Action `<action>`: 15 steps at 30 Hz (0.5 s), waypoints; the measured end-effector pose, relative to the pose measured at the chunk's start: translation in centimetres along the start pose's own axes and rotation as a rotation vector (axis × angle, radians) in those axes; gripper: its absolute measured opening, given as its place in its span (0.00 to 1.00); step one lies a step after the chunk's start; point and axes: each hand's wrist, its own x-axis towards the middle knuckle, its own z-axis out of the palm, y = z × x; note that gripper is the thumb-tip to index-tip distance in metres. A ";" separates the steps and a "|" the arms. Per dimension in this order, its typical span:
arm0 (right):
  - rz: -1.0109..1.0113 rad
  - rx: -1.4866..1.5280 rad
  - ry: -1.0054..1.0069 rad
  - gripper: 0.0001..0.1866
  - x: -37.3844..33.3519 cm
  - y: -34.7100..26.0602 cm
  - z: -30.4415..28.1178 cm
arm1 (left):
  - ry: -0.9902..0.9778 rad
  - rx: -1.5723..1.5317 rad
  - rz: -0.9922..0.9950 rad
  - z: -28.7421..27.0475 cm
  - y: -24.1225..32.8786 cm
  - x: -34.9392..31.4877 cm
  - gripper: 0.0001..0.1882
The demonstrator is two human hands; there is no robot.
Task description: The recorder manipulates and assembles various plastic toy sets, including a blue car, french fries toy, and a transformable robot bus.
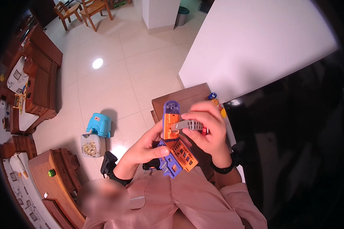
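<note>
An orange and purple plastic toy (171,128) with a rounded, see-through purple end stands in front of my body. Its lower part splits into two panels with window-like cutouts, one purple and one orange. My left hand (147,148) is closed around the toy's left side, the thumb lying across the purple panel. Between the thumb and fingers of my right hand (208,131) is a grey plastic piece (187,124) with rows of dark openings. It reaches the orange face of the toy; whether it is attached there I cannot tell. A small red part shows beside my right fingers.
Behind the toy is a brown wooden tabletop (181,97), with small coloured figures (215,102) at its right end. A large black screen (294,133) fills the right side. On the left are a blue stool (99,123), a clear bin (91,148) of small pieces and wooden furniture (51,171).
</note>
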 end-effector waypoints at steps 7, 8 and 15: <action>-0.209 -0.346 -0.172 0.29 -0.5 -1.3 -0.6 | 0.053 0.063 -0.013 -0.9 -0.8 -0.6 0.41; -0.149 -0.124 -0.198 0.31 -0.6 -0.7 -0.6 | 0.034 0.065 -0.017 -0.7 -0.6 -0.4 0.42; 0.075 0.360 -0.334 0.37 -1.4 0.1 -1.3 | 0.031 0.053 -0.014 -0.1 -0.3 0.0 0.43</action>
